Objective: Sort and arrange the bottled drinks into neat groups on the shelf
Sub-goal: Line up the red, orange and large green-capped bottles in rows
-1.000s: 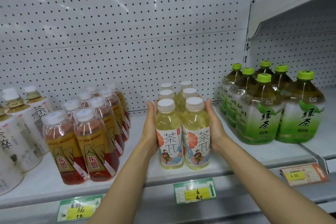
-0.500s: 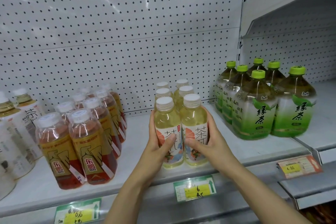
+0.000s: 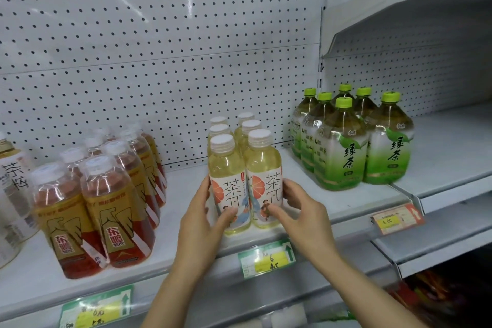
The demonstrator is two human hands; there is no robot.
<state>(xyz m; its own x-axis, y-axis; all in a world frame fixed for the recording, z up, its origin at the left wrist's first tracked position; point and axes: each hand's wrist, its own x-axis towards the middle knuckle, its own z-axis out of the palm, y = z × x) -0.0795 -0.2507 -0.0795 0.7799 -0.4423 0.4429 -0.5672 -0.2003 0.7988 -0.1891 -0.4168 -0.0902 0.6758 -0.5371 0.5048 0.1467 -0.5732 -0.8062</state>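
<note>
With our left hand and right hand curled around the two front pale tea bottles at the shelf front edge, we should square both labels forward, bases flush, rows aligned.

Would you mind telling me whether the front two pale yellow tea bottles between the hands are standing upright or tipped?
Upright. Both front pale yellow tea bottles stand on their bases on the shelf, white caps on top, labels vertical.
</note>
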